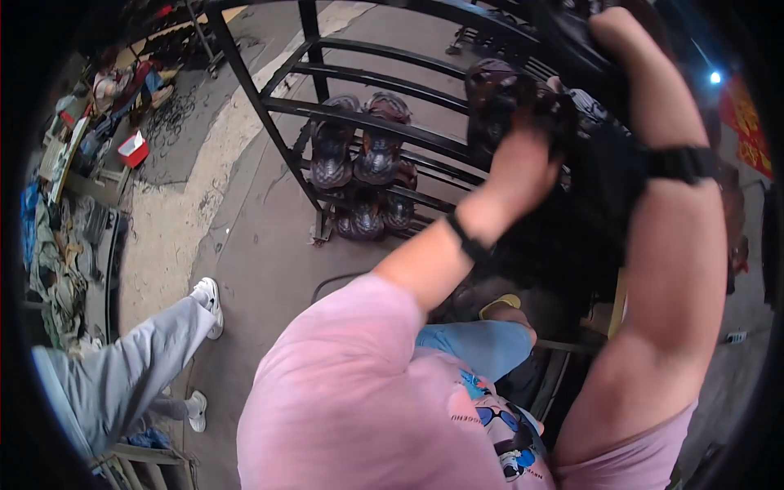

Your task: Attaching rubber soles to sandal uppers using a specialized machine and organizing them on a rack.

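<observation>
Both arms are raised toward the top of a black metal tube rack [384,122]. Left hand [523,167] is closed around a dark brown moulded rubber sandal [494,98], gripping it from the right side, black wristband on the wrist. Right hand [621,33] is up higher and further right, pressed into a dark bundle of black footwear or fabric [588,188]; its fingers are hidden, cannot tell if it grips or just steadies. Black strap on the right forearm.

Progress, as a judgement: rack is partly filled. Below-left of the left hand, a row of dark brown sandals hanging on the rack bars [359,151], a lower row [376,212] beneath them. Upper bars beside the left hand look bare, so more hanging seems left, with one sandal in hand near the top rail.

Further left of the hands: concrete floor [245,245], another person's grey trouser leg and white sneaker [208,302], a red and white box [133,149] among clutter. Below the hands: pink shirt, blue jeans.
</observation>
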Demonstrator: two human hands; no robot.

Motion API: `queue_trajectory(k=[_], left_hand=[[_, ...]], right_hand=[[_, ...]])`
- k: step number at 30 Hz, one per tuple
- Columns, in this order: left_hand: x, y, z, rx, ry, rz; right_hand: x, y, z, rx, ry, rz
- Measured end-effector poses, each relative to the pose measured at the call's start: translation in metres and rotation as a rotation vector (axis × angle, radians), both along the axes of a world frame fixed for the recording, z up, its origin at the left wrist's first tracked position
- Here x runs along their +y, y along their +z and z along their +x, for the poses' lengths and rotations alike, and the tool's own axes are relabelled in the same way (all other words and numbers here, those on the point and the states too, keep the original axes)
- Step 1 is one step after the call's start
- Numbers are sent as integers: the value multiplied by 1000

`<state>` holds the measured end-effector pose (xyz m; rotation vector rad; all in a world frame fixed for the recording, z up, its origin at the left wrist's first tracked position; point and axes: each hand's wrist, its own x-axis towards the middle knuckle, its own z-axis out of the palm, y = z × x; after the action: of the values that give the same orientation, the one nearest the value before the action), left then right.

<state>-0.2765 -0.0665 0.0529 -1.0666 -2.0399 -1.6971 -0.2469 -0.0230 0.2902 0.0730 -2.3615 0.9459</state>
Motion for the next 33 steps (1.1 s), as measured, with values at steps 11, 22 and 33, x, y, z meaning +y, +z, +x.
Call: queue_trajectory(k=[11, 22, 33], left_hand=[[-145, -245, -212, -199, 709, -722], [-108, -195, 38, -123, -225, 5], [-76, -452, -203, -645, 256, -999]], right_hand=[[-93, -207, 42, -9, 189, 827], [25, -432, -26, -686, -626, -158], [9, -454, 37, -764, -678, 179]])
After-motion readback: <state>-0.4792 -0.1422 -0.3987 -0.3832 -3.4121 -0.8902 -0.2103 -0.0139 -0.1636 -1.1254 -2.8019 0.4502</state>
